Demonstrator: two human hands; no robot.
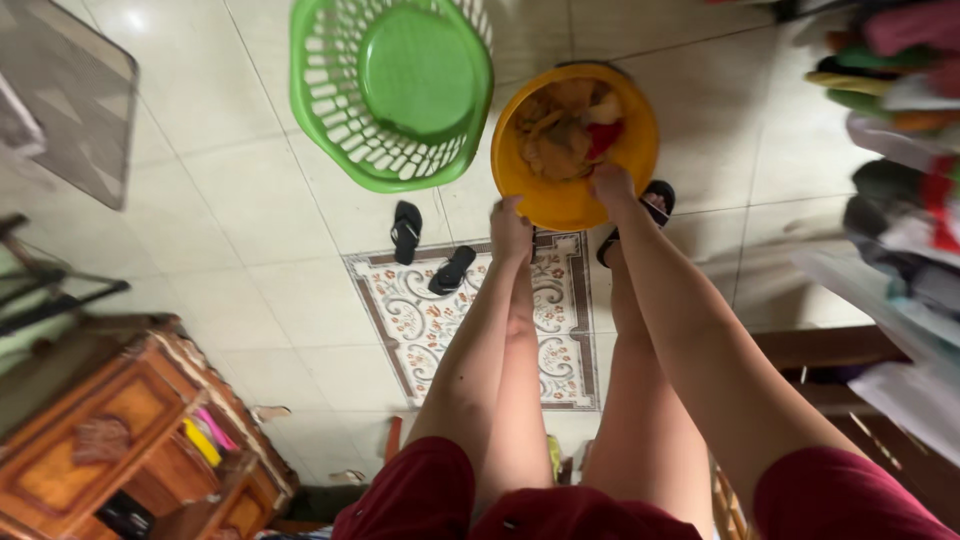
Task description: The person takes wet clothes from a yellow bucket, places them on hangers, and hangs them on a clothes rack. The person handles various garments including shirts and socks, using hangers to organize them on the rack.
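While left hand [510,228] grips orange basin [560,205] rim, right hand [611,184] too.

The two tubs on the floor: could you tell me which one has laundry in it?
The orange tub, gripped by both hands at its near rim, holds crumpled clothes; the green slotted basket beside it is empty.

This is a home, likely a laundry corner. Below the left hand [511,228] lies a tiled floor [250,200] with a patterned tile [440,320] and loose sandals [405,230]. A green laundry basket [330,110] sits beyond it, a carved wooden cabinet [110,420] off left, and clothes [900,120] hang right of the right hand [612,187].
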